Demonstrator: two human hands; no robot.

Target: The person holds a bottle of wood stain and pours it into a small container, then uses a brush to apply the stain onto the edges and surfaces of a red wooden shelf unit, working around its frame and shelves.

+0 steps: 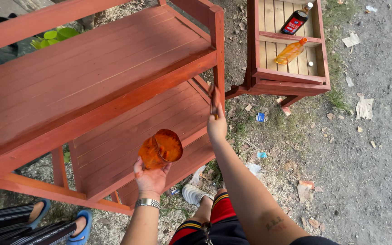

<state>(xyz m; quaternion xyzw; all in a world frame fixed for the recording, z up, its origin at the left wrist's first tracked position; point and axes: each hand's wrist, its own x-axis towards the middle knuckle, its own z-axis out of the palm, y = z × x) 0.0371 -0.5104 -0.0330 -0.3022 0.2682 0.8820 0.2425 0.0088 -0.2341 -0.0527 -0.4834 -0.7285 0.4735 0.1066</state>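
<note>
My left hand (149, 178) holds a plastic cup of reddish-brown stain (160, 148), tilted with its mouth toward me, in front of the lower shelf of a red-brown wooden rack (91, 86). My right hand (216, 125) grips a paintbrush (214, 99) and presses it against the rack's right front post, below the top shelf. A watch sits on my left wrist.
A second red-brown wooden rack (291, 77) stands at the upper right with a dark bottle (294, 21) and an orange bottle (290, 51) lying on it. Another person's legs in blue sandals (80, 231) are at the bottom left. Paper scraps litter the dirt ground.
</note>
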